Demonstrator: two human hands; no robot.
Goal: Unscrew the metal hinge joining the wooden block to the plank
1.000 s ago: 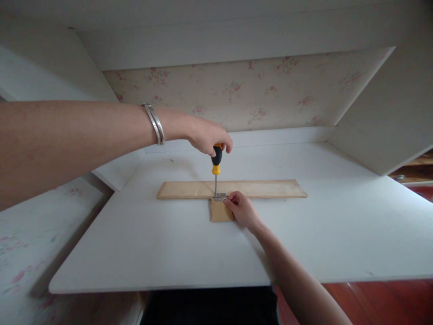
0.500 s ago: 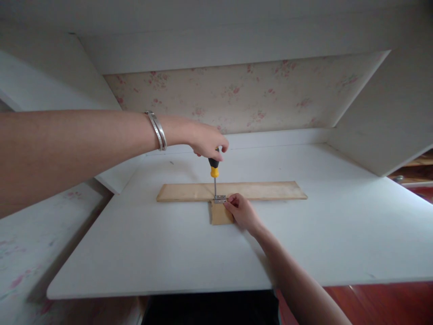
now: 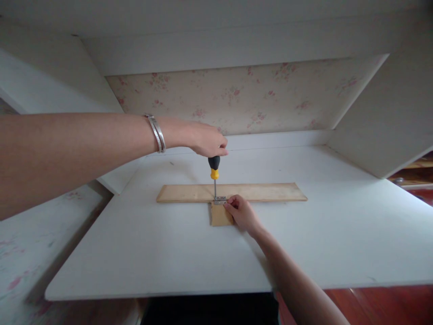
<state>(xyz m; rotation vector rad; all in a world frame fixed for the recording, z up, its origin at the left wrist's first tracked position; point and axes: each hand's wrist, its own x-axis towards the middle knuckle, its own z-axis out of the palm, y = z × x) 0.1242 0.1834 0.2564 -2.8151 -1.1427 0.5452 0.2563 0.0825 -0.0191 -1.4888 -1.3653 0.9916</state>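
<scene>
My left hand, with a silver bracelet at the wrist, grips the top of a black and yellow screwdriver. The screwdriver stands upright, its tip at the left part of a small metal hinge. That hinge lies across the edge of a long pale wooden board and a short, tan wooden piece in front of it. Thumb and fingers of my right hand pinch the hinge's right end, the hand resting beside the short piece. Any screw under the tip is too small to make out.
Everything lies on a white desk top. White side panels flank it, and floral wallpaper covers the back. A white shelf hangs overhead. At lower left is a floral-patterned surface.
My left hand has turned a little on the screwdriver handle, its thumb and fingers shifting, and more of the black grip shows. My right hand stays at the hinge.
</scene>
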